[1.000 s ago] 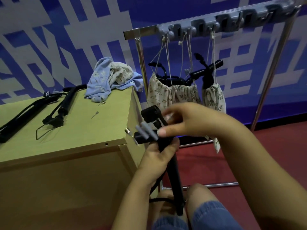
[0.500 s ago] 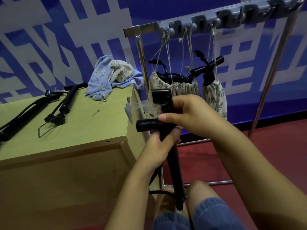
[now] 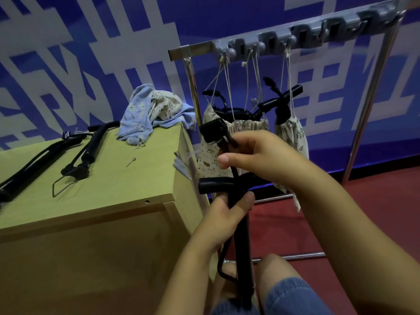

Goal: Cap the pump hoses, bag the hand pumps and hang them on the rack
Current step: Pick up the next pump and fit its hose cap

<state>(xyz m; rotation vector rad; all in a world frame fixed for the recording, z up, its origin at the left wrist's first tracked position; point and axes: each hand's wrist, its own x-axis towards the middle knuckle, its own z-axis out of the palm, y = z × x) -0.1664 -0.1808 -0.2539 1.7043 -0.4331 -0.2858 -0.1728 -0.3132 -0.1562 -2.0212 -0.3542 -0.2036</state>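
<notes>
1. Two hands work on one black hand pump (image 3: 242, 242) standing upright at lower centre of the frame.
2. Our left hand (image 3: 223, 221) has its fingers wrapped around the barrel just under the T-handle (image 3: 216, 184).
3. Our right hand (image 3: 261, 159) has its fingers curled, pinching the hose end (image 3: 214, 133) above the handle.
4. Beyond them, at upper right, the rack (image 3: 306, 37) carries two drawstring bags (image 3: 241, 130) with pumps in them, hung by cords.
5. On the tabletop (image 3: 109, 185) at left lie two more pumps (image 3: 91, 151), a loose needle (image 3: 131, 161) and a heap of cloth bags (image 3: 154, 112) at the far corner.
</notes>
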